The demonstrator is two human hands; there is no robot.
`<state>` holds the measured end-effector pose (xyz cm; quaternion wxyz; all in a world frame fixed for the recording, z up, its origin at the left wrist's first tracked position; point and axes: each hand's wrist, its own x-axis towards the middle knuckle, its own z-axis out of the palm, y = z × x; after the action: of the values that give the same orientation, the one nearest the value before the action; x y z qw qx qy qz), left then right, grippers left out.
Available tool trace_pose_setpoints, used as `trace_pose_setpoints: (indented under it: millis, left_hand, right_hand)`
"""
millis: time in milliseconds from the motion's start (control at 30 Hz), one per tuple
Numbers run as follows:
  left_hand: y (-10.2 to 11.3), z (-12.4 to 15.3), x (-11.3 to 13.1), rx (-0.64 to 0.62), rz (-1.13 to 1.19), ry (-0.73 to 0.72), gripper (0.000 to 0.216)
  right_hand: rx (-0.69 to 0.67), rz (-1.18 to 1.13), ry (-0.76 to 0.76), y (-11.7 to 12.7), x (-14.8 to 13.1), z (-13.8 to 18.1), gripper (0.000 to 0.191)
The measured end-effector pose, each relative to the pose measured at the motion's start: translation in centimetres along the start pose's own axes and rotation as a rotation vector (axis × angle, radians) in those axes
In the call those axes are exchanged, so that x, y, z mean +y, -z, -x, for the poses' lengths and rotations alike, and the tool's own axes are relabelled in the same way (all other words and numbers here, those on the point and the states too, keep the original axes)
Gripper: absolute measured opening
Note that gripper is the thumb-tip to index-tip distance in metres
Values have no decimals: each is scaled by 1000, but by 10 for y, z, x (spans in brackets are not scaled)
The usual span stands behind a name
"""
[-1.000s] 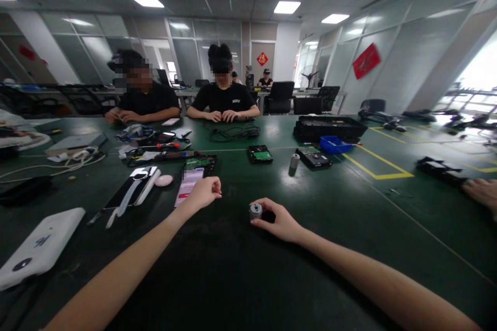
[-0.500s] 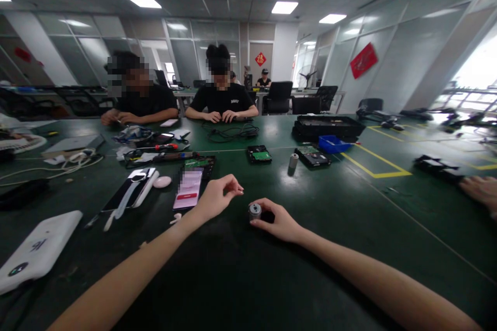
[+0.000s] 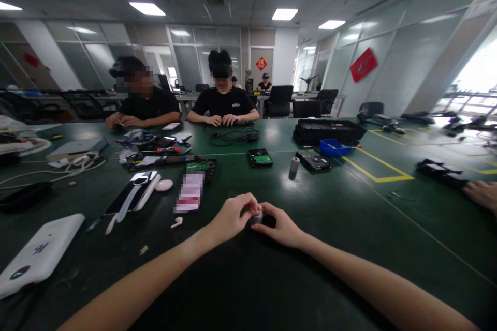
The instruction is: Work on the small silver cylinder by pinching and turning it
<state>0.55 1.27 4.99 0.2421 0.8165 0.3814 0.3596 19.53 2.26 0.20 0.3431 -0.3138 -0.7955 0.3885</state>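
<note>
A small silver cylindrical part (image 3: 257, 215) stands on the dark green table (image 3: 318, 217) just in front of me. My right hand (image 3: 280, 225) grips it from the right, fingers curled round its side. My left hand (image 3: 232, 216) has its fingertips pinched against the part's top left. Both forearms stretch in from the bottom edge and meet at the part.
A phone (image 3: 190, 192), a white earbud (image 3: 177, 223), a white case (image 3: 38, 254) and tools lie to the left. Hard drives (image 3: 260, 157), a small can (image 3: 294, 164), a blue bin (image 3: 332, 147) and a black tray (image 3: 329, 130) sit further back. Two people sit opposite; another person's hand (image 3: 482, 194) rests at the right.
My left hand moved right from near the phone and closed onto the silver part. My right hand stayed on the part.
</note>
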Motion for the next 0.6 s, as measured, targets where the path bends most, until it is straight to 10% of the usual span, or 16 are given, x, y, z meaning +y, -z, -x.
trace_pose_setpoints:
  millis: [600]
  left_hand:
    - [-24, -1, -13, 280, 258, 219, 42]
  right_hand:
    - [22, 48, -11, -1, -4, -1, 33]
